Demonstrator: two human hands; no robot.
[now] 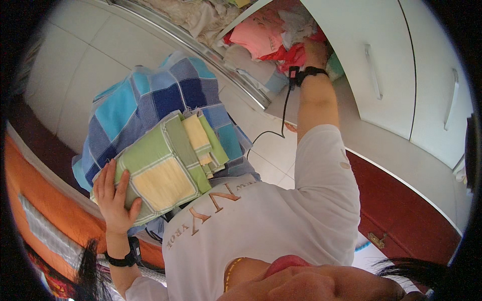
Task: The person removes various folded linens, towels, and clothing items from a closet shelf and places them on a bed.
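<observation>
My left hand (115, 195) lies flat on a folded green and yellow checked cloth (162, 177), its fingers spread near the left edge. The cloth rests over my lap, on top of a larger blue checked fabric (150, 101). My right hand (317, 52) reaches into an open cabinet compartment (350, 101) among piled clothes. Its fingers are hidden, so I cannot see whether they grip anything. Close to it are a pink garment (260, 34), a red cloth (292, 58) and a grey-white cloth (299, 22). A black strap circles each wrist.
White cabinet doors (384, 56) with metal handles stand at the right. A metal track (226, 67) edges the compartment. Beige cloth (199, 15) lies beyond it. A black cable (284, 116) hangs from my right wrist. Orange fabric (52, 195) is at the left, above pale floor tiles (86, 56).
</observation>
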